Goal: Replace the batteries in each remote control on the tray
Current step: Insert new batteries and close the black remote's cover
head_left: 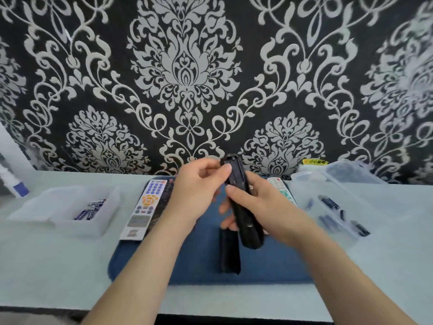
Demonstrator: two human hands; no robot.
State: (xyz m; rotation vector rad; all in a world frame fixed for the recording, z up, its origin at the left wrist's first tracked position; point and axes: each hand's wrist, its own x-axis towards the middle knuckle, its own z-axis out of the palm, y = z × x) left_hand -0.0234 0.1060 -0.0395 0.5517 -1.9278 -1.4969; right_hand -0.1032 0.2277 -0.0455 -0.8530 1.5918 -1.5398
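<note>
While the right grip (264, 202) wraps a glossy black remote (247, 224), held slanted above the matte blue tray (164, 266), the left grip (199, 184) curls at its upper end, thumb touching; whether it pinches cannot be told. Left of the grips, a frosted plastic box (58, 207) holds blue batteries (90, 211). To their right, a clear box (332, 221) holds dark batteries (330, 202). Below them, a slim black cover (230, 252) lies on the tray.

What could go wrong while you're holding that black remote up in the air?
The long black plastic remote control hangs tilted above the flat blue tray in the right hand while the left hand works at its top end; it might slip and drop. Batteries lie in a left clear plastic box and a right clear plastic box, so old and new could get mixed.
</note>
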